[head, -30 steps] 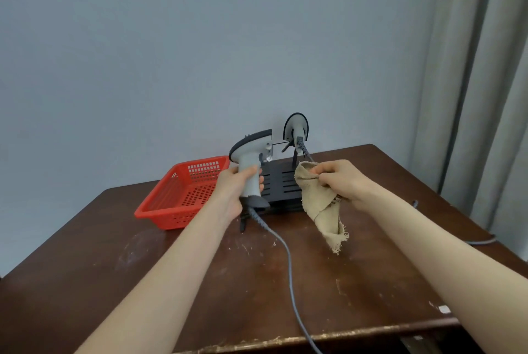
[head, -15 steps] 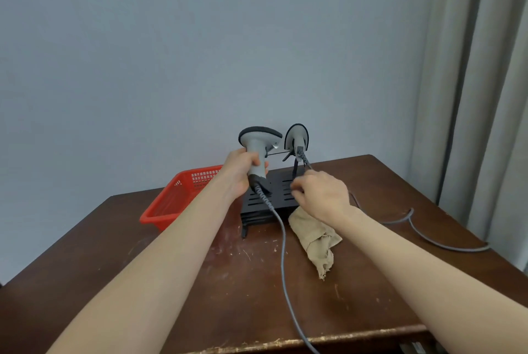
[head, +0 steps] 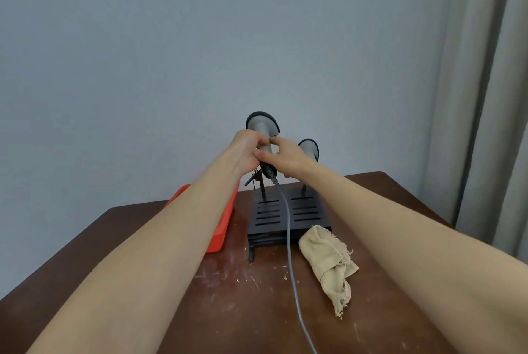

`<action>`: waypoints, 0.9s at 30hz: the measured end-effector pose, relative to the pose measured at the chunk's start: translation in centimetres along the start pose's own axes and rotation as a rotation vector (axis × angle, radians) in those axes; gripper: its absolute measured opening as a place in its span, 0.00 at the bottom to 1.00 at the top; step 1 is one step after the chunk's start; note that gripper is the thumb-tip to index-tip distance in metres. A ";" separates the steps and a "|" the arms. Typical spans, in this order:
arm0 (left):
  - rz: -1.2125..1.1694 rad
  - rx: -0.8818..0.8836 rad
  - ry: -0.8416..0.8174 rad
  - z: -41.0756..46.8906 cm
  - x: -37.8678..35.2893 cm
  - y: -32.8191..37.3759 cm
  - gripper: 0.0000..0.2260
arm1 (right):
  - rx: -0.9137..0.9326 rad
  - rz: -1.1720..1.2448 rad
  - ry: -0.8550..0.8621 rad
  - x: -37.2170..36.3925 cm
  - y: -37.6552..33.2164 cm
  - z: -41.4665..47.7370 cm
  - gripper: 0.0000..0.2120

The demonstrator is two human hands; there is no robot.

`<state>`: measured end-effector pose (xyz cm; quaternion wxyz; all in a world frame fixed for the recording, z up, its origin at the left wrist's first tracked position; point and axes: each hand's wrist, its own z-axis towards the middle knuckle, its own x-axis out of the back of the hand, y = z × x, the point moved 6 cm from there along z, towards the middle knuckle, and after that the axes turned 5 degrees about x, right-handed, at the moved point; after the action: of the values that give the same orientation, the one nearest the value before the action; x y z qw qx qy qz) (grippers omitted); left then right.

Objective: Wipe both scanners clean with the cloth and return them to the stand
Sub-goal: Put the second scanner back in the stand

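Observation:
A grey scanner (head: 261,125) with a dark rim is held upright above the left post of the black slotted stand (head: 288,215). My left hand (head: 243,153) grips its handle, and my right hand (head: 283,156) pinches the same handle from the right. Its grey cable (head: 290,253) hangs down over the stand and runs to the table's front edge. A second scanner (head: 308,148) sits on the stand's right post, partly hidden behind my right hand. The beige cloth (head: 328,256) lies crumpled on the table at the stand's front right corner.
A red plastic basket (head: 221,228) stands left of the stand, mostly behind my left forearm. The scuffed brown wooden table (head: 228,305) meets a grey wall at the back. Curtains (head: 485,96) hang at the right.
My right hand let go of the cloth, which now lies on the table, and moved up to the scanner's handle. My left hand carried the scanner back over the stand's left post.

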<state>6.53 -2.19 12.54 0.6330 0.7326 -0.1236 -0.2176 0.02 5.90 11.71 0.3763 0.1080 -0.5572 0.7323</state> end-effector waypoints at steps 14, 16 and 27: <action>0.565 -0.213 0.264 6.2 4.9 -4.0 0.23 | -0.191 0.220 0.242 -1.9 3.1 6.5 0.15; 0.719 -0.173 0.245 6.9 4.9 -6.8 0.29 | -0.192 0.226 0.219 -2.5 4.1 6.9 0.13; 0.676 -0.130 0.371 11.1 5.5 -12.6 0.45 | -0.149 0.197 0.180 -5.1 6.5 9.4 0.21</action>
<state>4.92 -12.28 -1.90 0.7257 0.6357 -0.2273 0.1321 -3.29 -5.34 7.34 0.3582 -0.0417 -0.5818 0.7290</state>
